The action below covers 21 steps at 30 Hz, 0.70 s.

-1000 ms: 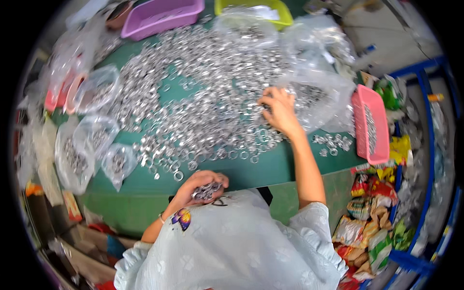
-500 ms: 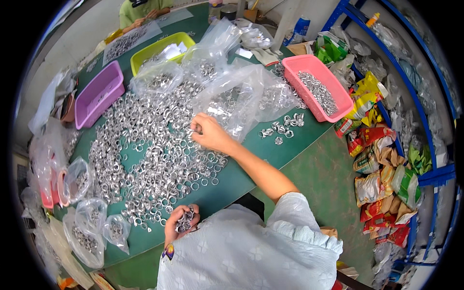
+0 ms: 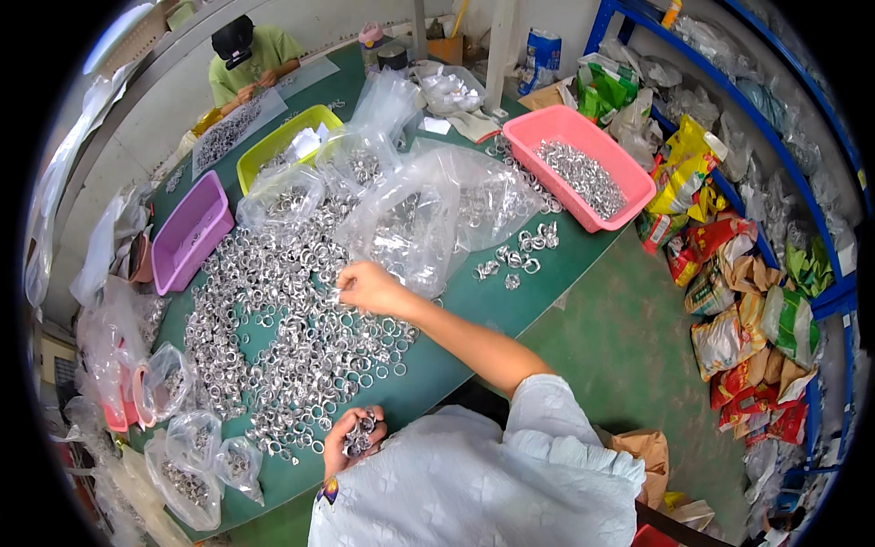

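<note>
The right arm stretched forward and to the left, bare from a pale short sleeve, elbow slightly bent. The right hand lay palm down at the end of it, fingers curled together and pinched at their tips, pointing left. The left hand stayed close against the body, low and near the chest, palm turned up and fingers cupped closed. The left forearm was hidden beneath the light garment.

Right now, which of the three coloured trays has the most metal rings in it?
The pink tray at the table's right end; the purple tray and yellow-green tray look nearly empty.
</note>
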Motion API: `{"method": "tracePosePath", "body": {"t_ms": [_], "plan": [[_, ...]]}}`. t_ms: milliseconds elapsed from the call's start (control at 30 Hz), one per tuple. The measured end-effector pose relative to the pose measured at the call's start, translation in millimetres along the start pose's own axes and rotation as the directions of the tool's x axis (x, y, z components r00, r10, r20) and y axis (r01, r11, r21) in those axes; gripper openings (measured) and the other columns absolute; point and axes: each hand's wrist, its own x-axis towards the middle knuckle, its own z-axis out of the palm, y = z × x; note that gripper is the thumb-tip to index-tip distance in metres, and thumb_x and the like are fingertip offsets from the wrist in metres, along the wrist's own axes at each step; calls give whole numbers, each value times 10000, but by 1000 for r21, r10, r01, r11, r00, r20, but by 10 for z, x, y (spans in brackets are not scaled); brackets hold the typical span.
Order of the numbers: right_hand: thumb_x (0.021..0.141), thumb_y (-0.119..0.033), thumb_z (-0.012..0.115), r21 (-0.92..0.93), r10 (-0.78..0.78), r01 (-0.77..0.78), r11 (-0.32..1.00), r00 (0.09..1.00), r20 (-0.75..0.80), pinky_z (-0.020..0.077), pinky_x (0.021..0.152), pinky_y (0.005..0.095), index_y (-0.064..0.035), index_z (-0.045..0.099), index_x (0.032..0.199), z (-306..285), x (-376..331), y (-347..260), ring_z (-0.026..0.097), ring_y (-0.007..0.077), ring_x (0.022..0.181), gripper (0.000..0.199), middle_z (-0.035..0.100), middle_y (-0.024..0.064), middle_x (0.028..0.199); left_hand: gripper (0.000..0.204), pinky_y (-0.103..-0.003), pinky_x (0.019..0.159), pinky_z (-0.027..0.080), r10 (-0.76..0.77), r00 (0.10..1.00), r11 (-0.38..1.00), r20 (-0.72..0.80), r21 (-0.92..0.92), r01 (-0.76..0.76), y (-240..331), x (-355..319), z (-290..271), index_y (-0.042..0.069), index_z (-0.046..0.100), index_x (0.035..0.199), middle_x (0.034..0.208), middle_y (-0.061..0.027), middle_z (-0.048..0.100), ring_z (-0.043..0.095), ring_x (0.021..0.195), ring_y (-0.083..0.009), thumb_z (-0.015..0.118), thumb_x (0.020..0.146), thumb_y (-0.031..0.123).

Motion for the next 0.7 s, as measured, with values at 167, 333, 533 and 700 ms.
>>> {"method": "tracePosePath", "body": {"t_ms": [167,333,533,700], "plan": [[589,-9,649,131,173,-195,972,971,162,510,663,379,28,622,717,-103,-93,-229,620,325,726,136,609,206,815,171,-200,421,343,1,1000,1000,-17,7,0,-30,-15,-15,93,576,934,1003,-113,486,434,644,-142,541,838,231],[700,-112,664,-7,224,-233,972,925,307,511,664,373,35,578,715,-154,-111,-248,608,264,726,171,573,154,830,172,-205,421,351,-20,1000,999,16,29,19,-19,29,-1,95,576,933,1012,-116,494,441,650,-141,541,840,235],[762,-110,626,-124,-36,42,991,998,52,476,664,361,0,640,775,12,-28,177,610,237,709,112,629,126,720,195,-225,437,358,-25,999,1000,42,18,24,0,13,15,80,585,959,1020,-150,501,463,666,-165,524,855,233],[809,-88,593,206,98,-94,974,995,-8,443,476,234,19,641,806,-288,-112,34,554,88,528,118,622,61,660,193,-237,459,373,5,998,1000,65,-16,-4,-31,3,14,60,600,959,1021,-164,527,484,672,-174,526,861,209]]}}
